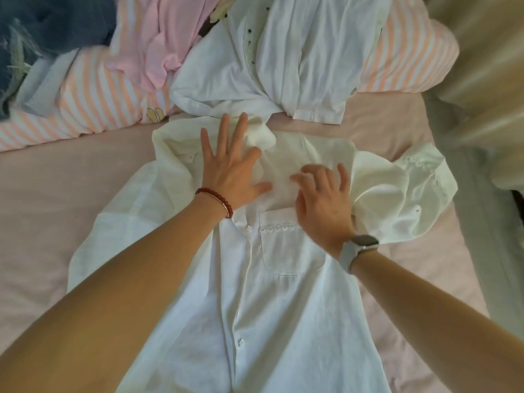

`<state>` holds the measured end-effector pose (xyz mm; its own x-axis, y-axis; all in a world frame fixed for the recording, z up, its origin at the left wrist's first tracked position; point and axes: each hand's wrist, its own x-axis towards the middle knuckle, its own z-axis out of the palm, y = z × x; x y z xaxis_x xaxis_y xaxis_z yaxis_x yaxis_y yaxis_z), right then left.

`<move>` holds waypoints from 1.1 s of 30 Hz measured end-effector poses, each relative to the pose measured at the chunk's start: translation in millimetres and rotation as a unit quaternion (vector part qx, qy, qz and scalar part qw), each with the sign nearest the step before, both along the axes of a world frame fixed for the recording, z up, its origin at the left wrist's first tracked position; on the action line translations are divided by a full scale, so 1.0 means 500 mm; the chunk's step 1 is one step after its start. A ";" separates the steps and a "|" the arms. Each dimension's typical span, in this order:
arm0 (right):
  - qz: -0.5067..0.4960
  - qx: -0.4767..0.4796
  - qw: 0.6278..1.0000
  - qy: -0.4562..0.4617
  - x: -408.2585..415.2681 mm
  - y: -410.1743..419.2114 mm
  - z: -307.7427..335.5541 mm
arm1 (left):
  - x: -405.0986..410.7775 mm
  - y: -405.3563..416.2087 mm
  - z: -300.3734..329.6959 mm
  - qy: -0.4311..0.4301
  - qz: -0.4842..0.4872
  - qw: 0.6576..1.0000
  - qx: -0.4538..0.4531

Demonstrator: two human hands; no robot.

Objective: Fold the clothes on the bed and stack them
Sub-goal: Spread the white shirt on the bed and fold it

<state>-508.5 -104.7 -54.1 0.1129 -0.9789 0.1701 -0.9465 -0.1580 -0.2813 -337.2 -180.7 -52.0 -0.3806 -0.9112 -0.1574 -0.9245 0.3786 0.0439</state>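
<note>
A white button-up shirt with a chest pocket (255,279) lies flat on the pink bed sheet (42,194), front side up, right in the middle of the bed. It is spread out but not folded yet. Its sleeves still stick out to both sides, and the sleeve on the right is bunched up.

The left hand (229,163) lies flat on the shirt near the collar, with the fingers spread wide. The right hand (323,199) rests on the shirt just above the pocket. Its fingers are a little bent and look blurry, and it does not seem to hold anything. Both hands look like they are smoothing the cloth.

Just behind the shirt, a second white shirt with dark buttons (269,58) lies in a crumpled heap. Beside it is a soft pink piece of clothing (158,43), also crumpled, on a pink and white striped blanket (93,97). Some dark blue cloth (42,29) sits in the far left corner.

I see no folded stack anywhere. So the job looks like it is near the start, with folding and stacking all left to do.
</note>
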 end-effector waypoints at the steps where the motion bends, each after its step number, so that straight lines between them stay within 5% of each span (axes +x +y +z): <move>1: 0.018 0.015 1.000 0.000 0.009 0.023 -0.009 | 0.001 0.014 -0.005 -0.013 0.014 1.000 -0.008; 4: 0.031 0.094 0.995 0.033 0.015 0.067 -0.037 | 0.015 0.035 -0.009 0.025 0.088 0.996 -0.024; 8: 0.023 0.145 0.987 0.067 -0.011 0.079 -0.057 | 0.027 0.033 0.024 0.213 0.184 0.954 -0.105; 10: 0.021 0.160 0.985 0.064 -0.016 0.078 -0.055 | 0.029 0.028 0.048 0.350 0.284 0.889 -0.089; 13: -0.001 0.158 0.987 0.042 -0.015 0.077 -0.048 | 0.034 0.016 0.072 0.530 0.449 0.719 0.018; 15: -0.017 0.132 0.991 0.026 -0.012 0.077 -0.042 | 0.040 0.010 0.076 0.548 0.476 0.684 0.077; 19: -0.017 0.090 0.996 -0.003 0.001 0.078 -0.027 | 0.024 0.009 0.059 0.420 0.351 0.834 0.071; 22: -0.025 0.074 0.997 -0.024 0.012 0.083 -0.019 | -0.014 0.026 0.040 0.245 0.194 0.945 0.090; 25: -0.040 0.068 0.996 -0.039 0.020 0.098 -0.017 | -0.023 0.036 0.016 0.116 0.177 0.975 0.074; 28: -0.032 0.080 0.994 -0.070 0.026 0.114 -0.012 | -0.019 0.018 0.024 0.166 0.227 0.952 0.117; 29: -0.036 0.085 0.993 -0.080 0.024 0.118 -0.009 | -0.017 0.011 0.031 0.245 0.250 0.921 0.171; 30: -0.045 0.088 0.991 -0.091 0.021 0.123 -0.005 | -0.017 0.004 0.045 0.371 0.284 0.847 0.254; 33: -0.078 0.074 0.985 -0.137 0.006 0.130 0.010 | -0.021 -0.006 0.099 0.703 0.305 0.452 0.457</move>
<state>-505.6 -39.7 -49.1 -0.0714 -0.9970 0.0283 -0.8419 0.0450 -0.5377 -347.6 -183.9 -2.4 -0.4122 -0.7132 -0.5669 0.3399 -0.6977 0.6306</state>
